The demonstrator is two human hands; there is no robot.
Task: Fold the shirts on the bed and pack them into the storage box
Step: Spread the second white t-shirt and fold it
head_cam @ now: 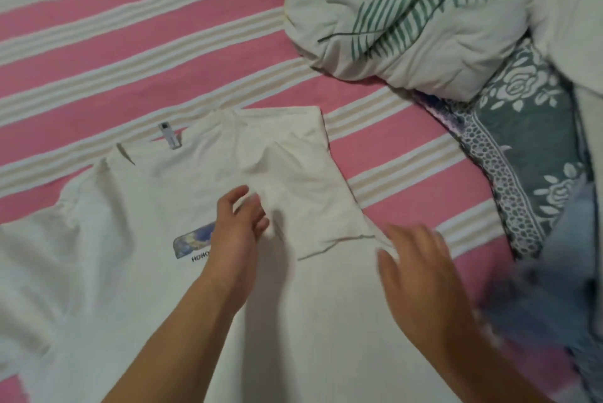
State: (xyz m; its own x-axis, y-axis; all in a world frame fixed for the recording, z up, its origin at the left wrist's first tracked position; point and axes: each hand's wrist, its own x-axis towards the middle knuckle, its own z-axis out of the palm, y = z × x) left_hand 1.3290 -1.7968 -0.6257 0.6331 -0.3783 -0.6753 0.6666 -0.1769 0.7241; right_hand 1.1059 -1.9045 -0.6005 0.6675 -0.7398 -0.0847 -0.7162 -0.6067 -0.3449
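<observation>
A white T-shirt [137,272] with a small blue print and a neck label lies spread on the pink striped bed [130,43]. Its right sleeve [303,193] is folded inward over the chest. My left hand [238,226] rests on the shirt beside the folded sleeve, fingers loosely bent and touching the cloth. My right hand [421,272] is flat with spread fingers over the shirt's right edge, blurred by motion. No storage box is in view.
A rumpled white duvet with green leaf print [408,11] lies at the upper right. A grey floral blanket [528,148] lies beneath it. Blue-grey clothing [554,298] is heaped at the right edge.
</observation>
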